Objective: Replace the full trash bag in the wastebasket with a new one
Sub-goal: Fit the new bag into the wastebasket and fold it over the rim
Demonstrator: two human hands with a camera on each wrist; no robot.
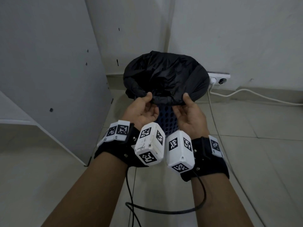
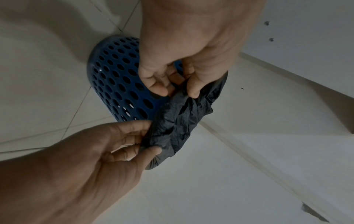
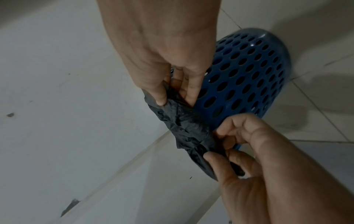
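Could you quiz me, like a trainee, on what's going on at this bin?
1. True or false: both hands grip the black bag.
2. What colour is the perforated wastebasket? A red, B blue, C white.
3. Fill in: the bag's edge is folded over the basket's ____.

Key: 1 true: the left hand and right hand each pinch the near edge, thumb on top. 2 B. 3 rim.

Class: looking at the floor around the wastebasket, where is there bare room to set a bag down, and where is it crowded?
Bare tiles lie near the wastebasket, between the white cabinet panel and the white cable. It is crowded right of the basket: power strip, cables, wall. Both hands, left hand and right hand, hold the black bag.
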